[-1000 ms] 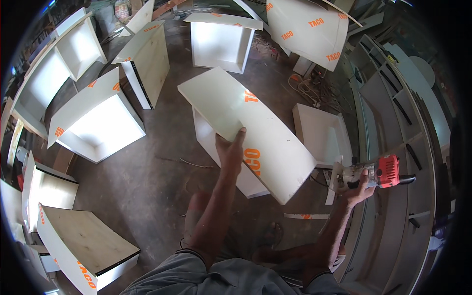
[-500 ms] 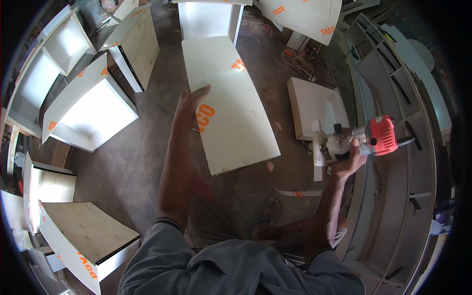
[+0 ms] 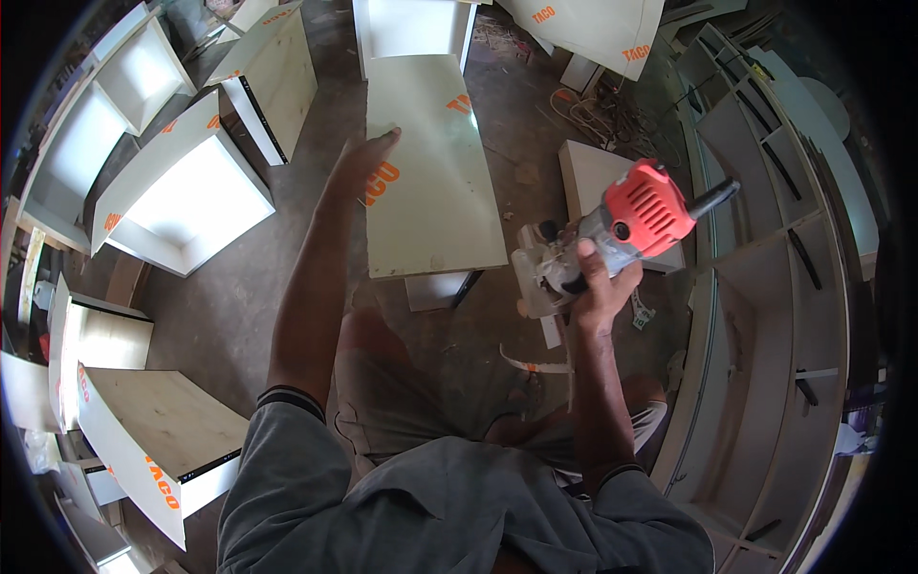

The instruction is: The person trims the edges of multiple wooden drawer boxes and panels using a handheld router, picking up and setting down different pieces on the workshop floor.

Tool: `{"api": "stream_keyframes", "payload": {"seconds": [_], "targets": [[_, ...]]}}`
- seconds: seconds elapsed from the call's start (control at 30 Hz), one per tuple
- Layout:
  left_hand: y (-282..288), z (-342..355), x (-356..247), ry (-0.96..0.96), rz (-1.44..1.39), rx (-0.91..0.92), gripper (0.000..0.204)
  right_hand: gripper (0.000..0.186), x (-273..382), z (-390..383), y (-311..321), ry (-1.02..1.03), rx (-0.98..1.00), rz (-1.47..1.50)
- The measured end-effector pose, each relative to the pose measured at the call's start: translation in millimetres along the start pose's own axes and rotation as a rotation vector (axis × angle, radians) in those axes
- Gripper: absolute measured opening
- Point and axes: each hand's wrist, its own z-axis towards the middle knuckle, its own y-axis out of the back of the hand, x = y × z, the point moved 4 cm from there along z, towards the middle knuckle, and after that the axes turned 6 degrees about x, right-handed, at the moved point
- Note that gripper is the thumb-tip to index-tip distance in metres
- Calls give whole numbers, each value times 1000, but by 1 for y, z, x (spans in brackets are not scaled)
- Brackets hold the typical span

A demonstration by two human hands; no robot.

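Note:
A white board [image 3: 435,210] with orange printing lies lengthwise in front of me, on a white piece [image 3: 430,292] that shows below its near end. My left hand [image 3: 365,153] grips the board's left edge, thumb on top and fingers out of sight round the side. In my right hand [image 3: 598,292] is a red and silver hand router [image 3: 646,212] with a black handle, held tilted just right of the board's near corner, its pale base [image 3: 535,277] toward the board. My thumb lies across the router's body.
White cabinet boxes [image 3: 182,201] and panels stand along the left. Another box [image 3: 411,24] is straight ahead, a white panel [image 3: 583,29] behind at right. Tangled cords [image 3: 598,120], a shallow box [image 3: 583,177] and offcuts [image 3: 535,364] lie on the floor. A long shelving carcass [image 3: 765,402] runs along the right.
The board has swung from slanted to straight and moved away from me, with my left hand still on it. My right hand has brought the router leftward, tilted up, beside the board.

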Motion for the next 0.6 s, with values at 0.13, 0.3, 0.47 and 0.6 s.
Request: {"api": "stream_keyframes", "payload": {"seconds": [0.13,0.3,0.47,0.6], "targets": [[-5,9,0,-80,266,-446,65,41,12,-11,-19,-38,35,-15],[-3,12,-1,-231,398,-443,61,44,19,-18,-38,-61,56,11],[-3,4,-6,25,179,-305,61,48,14,-27,-45,-50,77,21],[-9,-1,-7,61,281,-310,65,55,8,-34,-50,74,105,12]]}}
